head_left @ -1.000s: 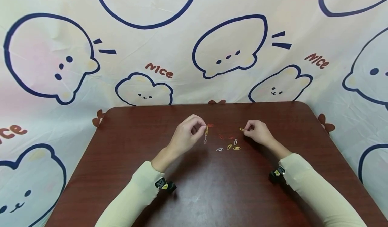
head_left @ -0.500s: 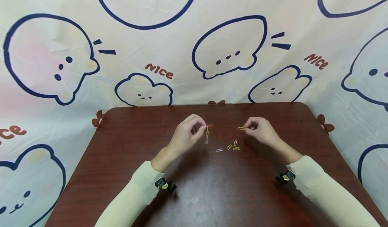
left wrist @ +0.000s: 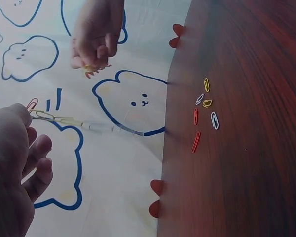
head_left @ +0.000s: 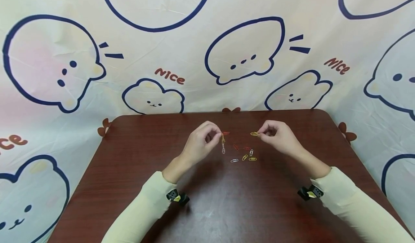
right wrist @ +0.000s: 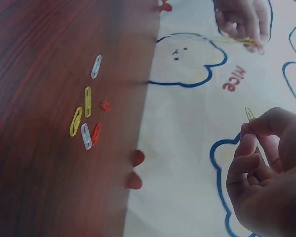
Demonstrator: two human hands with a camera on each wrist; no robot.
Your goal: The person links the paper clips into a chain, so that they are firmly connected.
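My left hand (head_left: 201,140) pinches the top of a short paper clip chain (head_left: 223,142) between thumb and fingertip. Yellow links (left wrist: 64,119) come first, and whitish ones (left wrist: 96,127) trail at the free end. A red paper clip (left wrist: 33,104) sticks out at the same fingertips. Opposite, my right hand (head_left: 280,136) pinches a single yellow paper clip (head_left: 254,133), whose tip points toward the left hand. The two hands are apart, both raised above the table. How the links join is too small to tell.
Loose paper clips lie on the brown table (head_left: 207,207) below the hands: two red, including one red clip (head_left: 236,147), two white, including one white clip (head_left: 234,160), and two yellow, including one yellow clip (head_left: 252,159). A cartoon-printed cloth (head_left: 194,91) hangs behind the table.
My right hand has risen a little, and its yellow clip has shifted left and turned level. The chain under my left hand has swung slightly right; that hand barely moved.
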